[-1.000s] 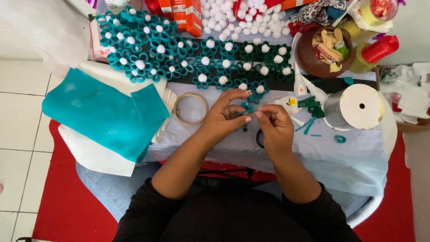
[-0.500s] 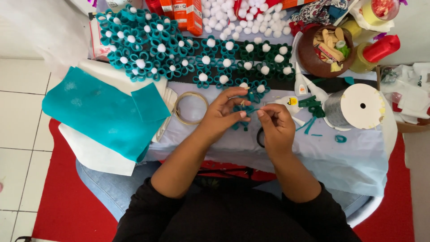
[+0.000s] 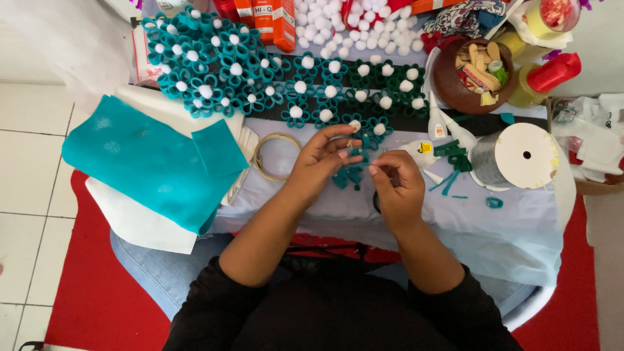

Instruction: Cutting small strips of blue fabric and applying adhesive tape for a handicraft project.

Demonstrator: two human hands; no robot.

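My left hand (image 3: 322, 159) and my right hand (image 3: 396, 188) meet over the middle of a small table. Both pinch a small teal felt flower piece (image 3: 351, 170) between fingertips, its looped petals hanging below my left fingers. Just beyond it lie rows of finished felt flowers (image 3: 260, 78) in teal and dark green, each with a white pompom centre. A white glue bottle (image 3: 421, 151) lies right beside my right hand.
Folded teal felt (image 3: 143, 159) on white sheets lies left, next to a clear tape ring (image 3: 276, 156). A large spool of thread (image 3: 517, 156), felt scraps (image 3: 452, 166), a brown bowl (image 3: 474, 68) and white pompoms (image 3: 351, 26) fill the right and back. Red mat (image 3: 84, 292) below.
My left fingers have shifted slightly over the felt piece, and my right fingertips have closed in on it. The rest of the table is unchanged.
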